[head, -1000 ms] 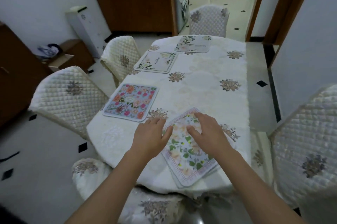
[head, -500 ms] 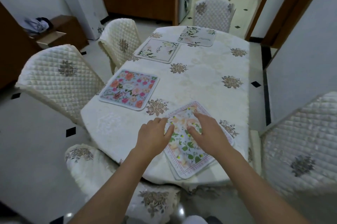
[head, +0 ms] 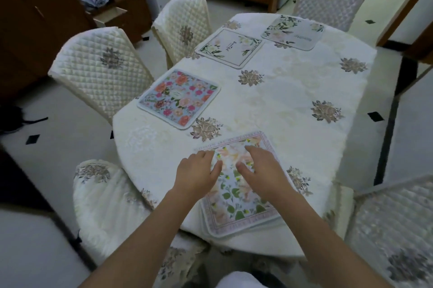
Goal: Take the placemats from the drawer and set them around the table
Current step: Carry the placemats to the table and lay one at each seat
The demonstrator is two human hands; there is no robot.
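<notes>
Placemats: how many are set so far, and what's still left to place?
Three lie placed: the bright floral mat, the white leafy mat and the far mat. Left hand and right hand rest on a small stack at the near edge. The table's right side has none yet.

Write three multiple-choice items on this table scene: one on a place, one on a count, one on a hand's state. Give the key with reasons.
1. Where is the stack of placemats under the hands?
A. at the table's near edge
B. on a chair
C. on the floor

2. How many single placemats lie along the table's left side and far end?
A. one
B. three
C. five

3. The right hand is:
A. clenched in a fist
B. resting fingers on the stack
C. off the table

Key: 1 A, it overhangs the near edge of the table. 2 B, the bright floral mat, the white mat and the far mat. 3 B, fingers lie on the top mat.
</notes>
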